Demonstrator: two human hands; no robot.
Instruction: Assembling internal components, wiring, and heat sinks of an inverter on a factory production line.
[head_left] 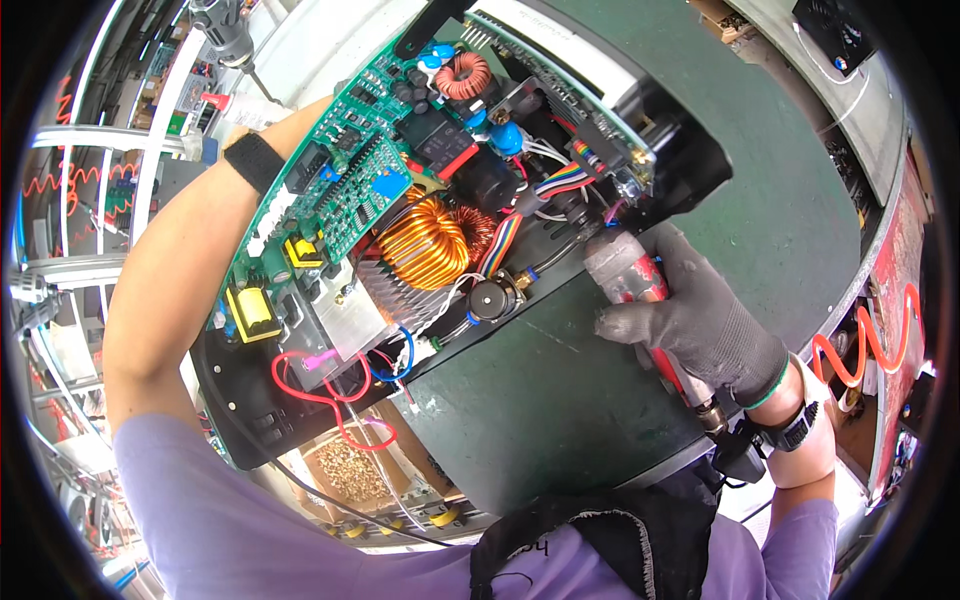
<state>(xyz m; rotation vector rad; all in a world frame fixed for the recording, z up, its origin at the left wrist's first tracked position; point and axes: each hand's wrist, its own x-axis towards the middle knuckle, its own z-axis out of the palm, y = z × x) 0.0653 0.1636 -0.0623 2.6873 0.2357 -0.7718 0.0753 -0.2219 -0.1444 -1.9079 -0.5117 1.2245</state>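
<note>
My right hand (pixel 690 320), in a grey glove, is wrapped round a red-and-grey handheld air tool (pixel 628 270). The tool's front end meets the near right edge of an open black chassis (pixel 270 425), by a bundle of wires. Tilted on the table, the chassis carries green circuit boards (pixel 350 190), a large copper-wound coil (pixel 422 243), a smaller toroid coil (pixel 463 76) and a ribbon cable (pixel 562 181). A small round black valve (pixel 492 298) sits at its near side. My left arm reaches round the far left side; beyond the black wristband (pixel 254 162), the board hides my left fingers.
Under the chassis lies a dark green tabletop (pixel 540 420). A power driver (pixel 225 35) hangs at upper left, near a red-tipped bottle (pixel 240 108). A box of small brass-coloured parts (pixel 350 470) is below the chassis. An orange coiled hose (pixel 870 345) runs at right.
</note>
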